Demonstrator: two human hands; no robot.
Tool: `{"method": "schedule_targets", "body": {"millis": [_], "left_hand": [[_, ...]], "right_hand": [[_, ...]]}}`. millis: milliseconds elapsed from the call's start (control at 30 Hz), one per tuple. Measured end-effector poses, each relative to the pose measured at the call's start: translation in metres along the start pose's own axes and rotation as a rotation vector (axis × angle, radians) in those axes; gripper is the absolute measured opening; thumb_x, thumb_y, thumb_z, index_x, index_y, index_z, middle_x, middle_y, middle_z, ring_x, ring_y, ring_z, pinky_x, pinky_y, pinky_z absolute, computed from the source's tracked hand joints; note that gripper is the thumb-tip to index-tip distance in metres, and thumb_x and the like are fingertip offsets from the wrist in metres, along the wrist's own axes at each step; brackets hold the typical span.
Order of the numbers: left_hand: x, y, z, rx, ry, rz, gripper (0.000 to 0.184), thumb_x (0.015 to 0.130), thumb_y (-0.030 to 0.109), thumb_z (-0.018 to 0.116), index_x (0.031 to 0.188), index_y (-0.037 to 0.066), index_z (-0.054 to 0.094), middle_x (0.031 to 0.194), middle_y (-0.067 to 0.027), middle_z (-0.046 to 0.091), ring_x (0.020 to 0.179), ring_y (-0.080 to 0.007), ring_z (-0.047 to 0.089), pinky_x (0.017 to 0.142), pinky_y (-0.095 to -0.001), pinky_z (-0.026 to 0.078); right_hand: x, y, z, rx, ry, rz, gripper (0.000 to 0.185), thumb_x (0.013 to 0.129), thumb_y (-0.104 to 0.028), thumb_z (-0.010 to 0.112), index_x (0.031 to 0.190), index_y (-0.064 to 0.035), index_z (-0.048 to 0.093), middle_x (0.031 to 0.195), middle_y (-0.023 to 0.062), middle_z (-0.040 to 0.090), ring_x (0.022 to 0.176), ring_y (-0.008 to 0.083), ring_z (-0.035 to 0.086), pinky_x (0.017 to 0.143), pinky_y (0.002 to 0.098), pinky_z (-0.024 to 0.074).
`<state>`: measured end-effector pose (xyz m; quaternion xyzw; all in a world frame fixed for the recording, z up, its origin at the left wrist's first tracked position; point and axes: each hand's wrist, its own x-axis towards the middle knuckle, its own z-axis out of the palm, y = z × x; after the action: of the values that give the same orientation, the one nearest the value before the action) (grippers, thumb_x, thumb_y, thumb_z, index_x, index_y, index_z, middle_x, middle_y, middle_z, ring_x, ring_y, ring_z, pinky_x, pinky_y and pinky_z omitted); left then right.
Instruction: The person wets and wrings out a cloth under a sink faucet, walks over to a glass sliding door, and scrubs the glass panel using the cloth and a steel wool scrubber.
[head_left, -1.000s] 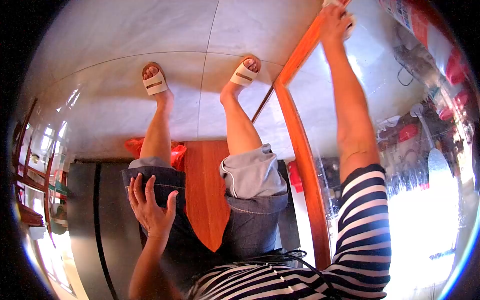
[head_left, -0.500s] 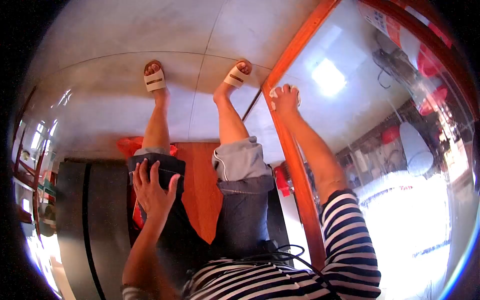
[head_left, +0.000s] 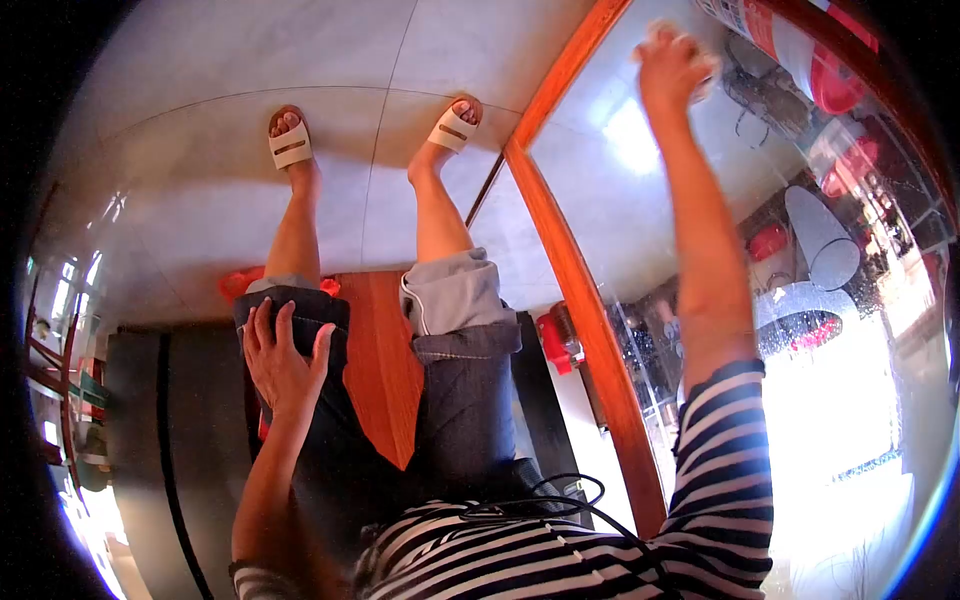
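My right hand (head_left: 670,75) is stretched out at the upper right, its fingers closed over a pale cloth (head_left: 708,72) that pokes out on both sides. The cloth is held against a glass pane (head_left: 600,165); hand and cloth are slightly blurred. An orange-brown wooden frame (head_left: 560,225) borders the pane. My left hand (head_left: 285,365) lies on the rolled-up trouser leg at my left knee, fingers and thumb apart, with nothing in it.
I sit with a wooden seat (head_left: 380,370) between my legs. Red plastic (head_left: 240,282) shows by my left knee. A black cable (head_left: 590,505) loops at my waist. Both feet, in white sandals (head_left: 291,148), rest on the tiled floor (head_left: 230,60). Behind the glass appear red items (head_left: 768,242).
My right hand has moved up and to the right with the cloth, from the frame's edge onto the upper part of the glass. My left hand stays on the knee; the view has shifted slightly.
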<state>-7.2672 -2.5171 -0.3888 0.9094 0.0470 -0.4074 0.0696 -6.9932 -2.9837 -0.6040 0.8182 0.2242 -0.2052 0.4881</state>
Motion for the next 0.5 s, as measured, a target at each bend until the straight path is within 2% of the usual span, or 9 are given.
{"method": "schedule_targets", "body": {"millis": [67,200,333,433,500], "left_hand": [[-0.001,0.000,-0.001,-0.017,-0.015,-0.001,0.052,0.083,0.047,0.061,0.116,0.008,0.054,0.128,-0.0181,0.046,0.121,-0.0375,0.041,0.101,-0.0490,0.033],[-0.004,-0.009,0.000,-0.073,-0.003,-0.029,0.053,0.080,0.049,0.062,0.113,0.007,0.056,0.126,-0.0179,0.048,0.121,-0.0375,0.041,0.101,-0.0480,0.033],[-0.009,-0.013,0.002,-0.111,-0.017,-0.052,0.055,0.078,0.049,0.063,0.113,0.007,0.057,0.126,-0.0169,0.048,0.121,-0.0378,0.040,0.101,-0.0474,0.033],[-0.009,-0.013,0.000,-0.112,-0.019,-0.048,0.056,0.078,0.050,0.063,0.113,0.007,0.057,0.127,-0.0173,0.047,0.121,-0.0387,0.040,0.101,-0.0486,0.033],[-0.006,-0.020,-0.001,-0.106,-0.030,-0.040,0.055,0.078,0.049,0.063,0.113,0.007,0.057,0.127,-0.0180,0.047,0.121,-0.0396,0.039,0.101,-0.0496,0.032]], "right_hand": [[-0.048,-0.046,0.012,0.077,-0.039,-0.071,0.025,0.085,-0.031,0.049,0.106,-0.0236,0.060,0.116,0.0013,0.049,0.108,0.0272,0.044,0.076,0.0537,0.0379],[-0.204,-0.150,0.003,0.320,-0.165,-0.359,0.033,0.086,-0.043,0.047,0.109,-0.0220,0.059,0.117,0.0023,0.048,0.111,0.0252,0.041,0.086,0.0489,0.0328],[-0.193,-0.126,-0.030,0.425,-0.368,-0.533,0.040,0.084,-0.045,0.049,0.114,-0.0202,0.059,0.125,0.0026,0.047,0.115,0.0261,0.038,0.090,0.0517,0.0310],[-0.165,-0.123,-0.035,0.438,-0.267,-0.520,0.031,0.081,-0.038,0.053,0.101,-0.0183,0.066,0.119,0.0010,0.048,0.113,0.0259,0.039,0.082,0.0535,0.0325],[-0.173,-0.164,0.000,0.318,-0.105,-0.473,0.032,0.080,-0.037,0.054,0.100,-0.0154,0.066,0.119,0.0020,0.047,0.112,0.0259,0.039,0.082,0.0536,0.0323]]}}
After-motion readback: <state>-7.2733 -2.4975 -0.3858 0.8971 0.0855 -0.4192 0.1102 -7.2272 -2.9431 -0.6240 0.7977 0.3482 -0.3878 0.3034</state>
